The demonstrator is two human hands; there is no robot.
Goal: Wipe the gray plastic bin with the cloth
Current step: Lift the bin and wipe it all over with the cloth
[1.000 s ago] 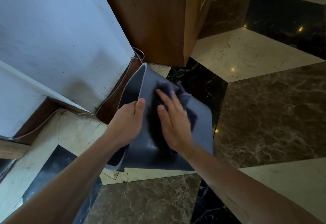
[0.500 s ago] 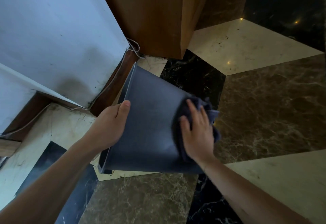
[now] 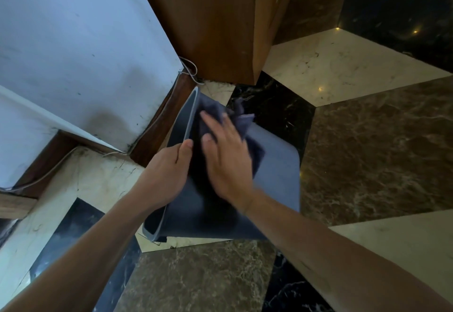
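The gray plastic bin (image 3: 277, 176) is held tipped on its side above the marble floor (image 3: 380, 144), near the corner of the white wall (image 3: 85, 41) and the wooden cabinet (image 3: 215, 22), its mouth turned left and its interior mostly hidden. The rim is gripped by the left hand (image 3: 166, 171), thumb over the edge, with the fingers concealed inside. The dark cloth (image 3: 241, 121) is pressed against the bin's upper side under the flat, spread right hand (image 3: 225, 162), which is motion-blurred; much of the cloth is covered.
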